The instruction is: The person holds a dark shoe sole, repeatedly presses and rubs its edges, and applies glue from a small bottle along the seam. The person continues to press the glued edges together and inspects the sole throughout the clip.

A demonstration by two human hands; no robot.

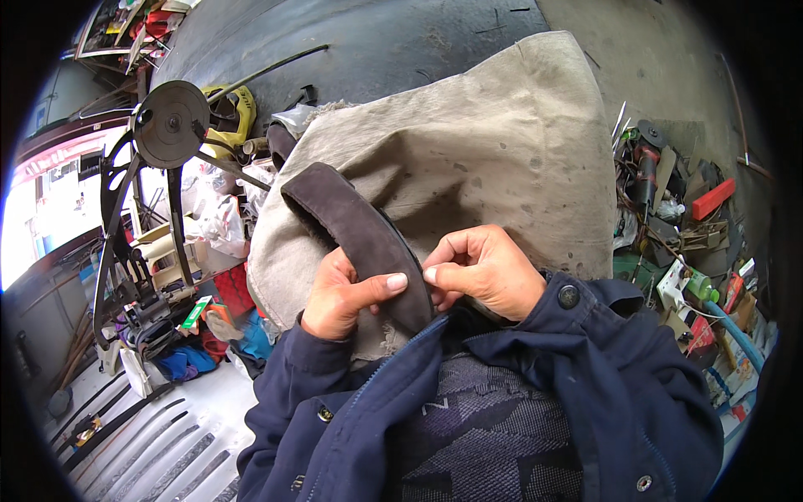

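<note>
- Strip point(355, 217), dark brown, over beige cloth point(535, 159), long axis eleven to five o'clock!
- Left hand point(341, 299) clamps its lower half, thumb on top.
- Right hand point(495, 272) pinches at its three-o'clock edge; what's between those fingertips, can't tell.

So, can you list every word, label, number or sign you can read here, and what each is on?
Yellow object: dark lettering, which I won't copy out.
Green-and-white packet: markings too small to read.
Patterned top: small pale mark, too unclear to read.
Dark curved piece being held: no writing shows.
</note>
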